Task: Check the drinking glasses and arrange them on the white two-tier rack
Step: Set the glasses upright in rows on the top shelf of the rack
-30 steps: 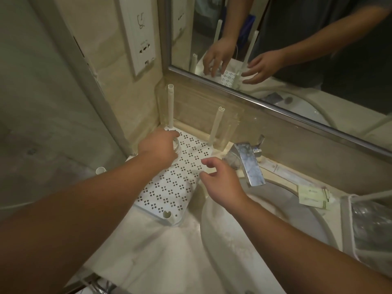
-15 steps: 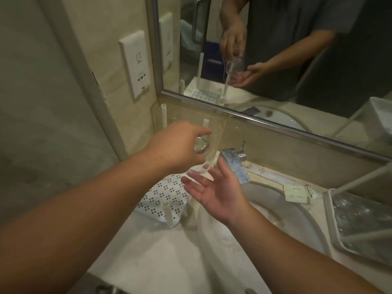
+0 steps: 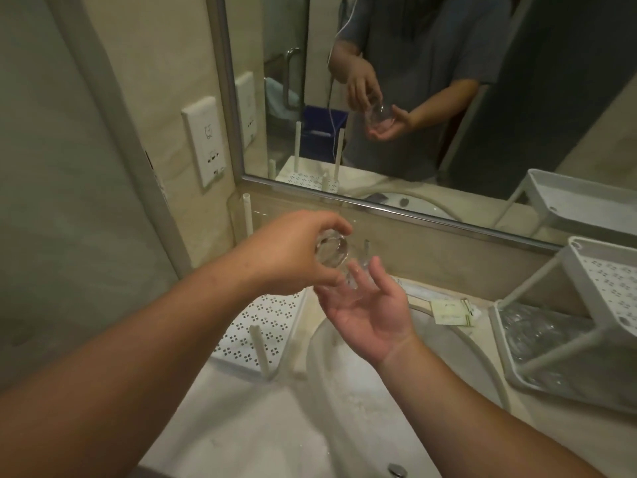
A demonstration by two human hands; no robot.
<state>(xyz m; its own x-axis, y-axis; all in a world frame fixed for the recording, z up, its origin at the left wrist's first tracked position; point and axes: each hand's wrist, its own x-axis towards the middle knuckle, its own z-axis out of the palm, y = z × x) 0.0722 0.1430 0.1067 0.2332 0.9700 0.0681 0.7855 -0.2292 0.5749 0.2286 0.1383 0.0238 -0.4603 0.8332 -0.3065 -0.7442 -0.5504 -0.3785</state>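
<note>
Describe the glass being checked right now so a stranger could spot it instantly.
Look above the left rim of the washbasin, under the mirror. The clear drinking glass is gripped by the left hand, the only glass off the racks.
</note>
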